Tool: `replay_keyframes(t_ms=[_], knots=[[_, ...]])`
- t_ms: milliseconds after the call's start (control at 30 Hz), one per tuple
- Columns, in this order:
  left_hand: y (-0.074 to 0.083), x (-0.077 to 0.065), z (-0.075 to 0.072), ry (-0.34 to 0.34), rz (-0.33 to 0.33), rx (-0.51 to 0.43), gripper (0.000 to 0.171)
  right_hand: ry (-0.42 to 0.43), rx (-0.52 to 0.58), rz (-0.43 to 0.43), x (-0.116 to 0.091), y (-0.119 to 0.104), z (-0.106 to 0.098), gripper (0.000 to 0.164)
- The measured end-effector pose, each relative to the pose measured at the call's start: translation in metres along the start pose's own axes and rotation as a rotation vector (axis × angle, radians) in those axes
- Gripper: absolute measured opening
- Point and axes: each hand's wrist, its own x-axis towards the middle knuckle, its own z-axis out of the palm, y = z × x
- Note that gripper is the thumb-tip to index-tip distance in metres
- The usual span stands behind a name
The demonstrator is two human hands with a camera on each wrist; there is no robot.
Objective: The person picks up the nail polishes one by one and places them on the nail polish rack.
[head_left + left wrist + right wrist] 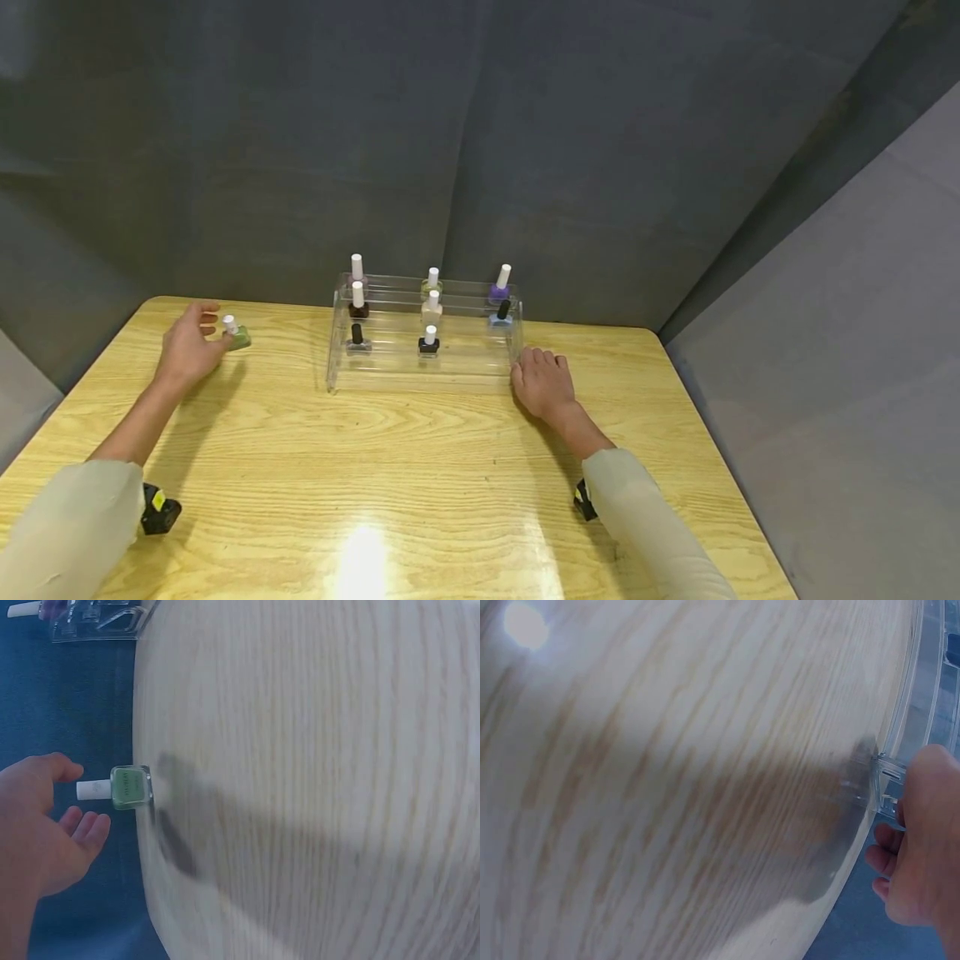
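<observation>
At the table's far left, a green nail polish bottle (pixel 238 337) with a white cap stands upright. My left hand (pixel 191 346) is beside it, thumb and fingers spread on either side of the cap; the left wrist view shows gaps between them and the cap (pixel 94 790). A clear stepped display rack (pixel 420 382) stands at the back centre, holding several nail polish bottles on its tiers. My right hand (pixel 543 383) grips the rack's right end, and in the right wrist view its fingers (pixel 883 859) curl at the rack's edge.
On the rack are a purple bottle (pixel 498 293), a light blue one (pixel 500 320), a cream one (pixel 431 313) and a black one (pixel 429 346), among others. A dark curtain (pixel 480 150) hangs behind the wooden table (pixel 420 467).
</observation>
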Motion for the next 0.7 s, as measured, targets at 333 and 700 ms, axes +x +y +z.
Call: replay_keyframes(t_ms=[333,700], knots=[[-0.012,0.011,0.009,-0.100,-0.038,-0.018,0.064,-0.010,0.009,0.001,-0.002,-0.003,-0.005,0.027],[-0.013,0.015,0.013,-0.139,-0.046,0.064,0.060,-0.001,0.005,0.003,-0.004,-0.004,-0.007,0.027]])
